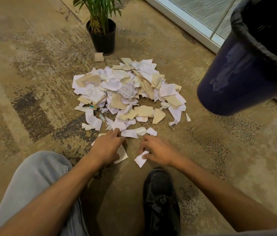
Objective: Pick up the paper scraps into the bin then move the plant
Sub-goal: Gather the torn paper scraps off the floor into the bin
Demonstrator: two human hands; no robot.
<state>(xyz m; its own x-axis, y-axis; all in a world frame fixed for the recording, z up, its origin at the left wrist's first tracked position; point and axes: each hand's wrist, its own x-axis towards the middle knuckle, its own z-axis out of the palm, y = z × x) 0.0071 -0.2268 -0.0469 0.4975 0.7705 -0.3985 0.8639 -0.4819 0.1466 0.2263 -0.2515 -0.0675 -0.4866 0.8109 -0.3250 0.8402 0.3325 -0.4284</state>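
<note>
A heap of white and tan paper scraps [127, 92] lies on the carpet in front of me. My left hand [107, 147] rests at the heap's near edge, fingers curled over a tan scrap [122, 155] beneath it. My right hand [158, 152] pinches a small white scrap [141, 160] just above the floor. A dark blue bin [243, 75] with a black liner stands at the right. Beyond the heap stands the plant [100, 16] in its black pot [102, 40].
One tan scrap [99, 57] lies apart, next to the pot. My grey trouser knee [37, 181] is at the lower left and my black shoe [161, 200] below the hands. A glass wall with a white frame [190, 26] runs behind the bin.
</note>
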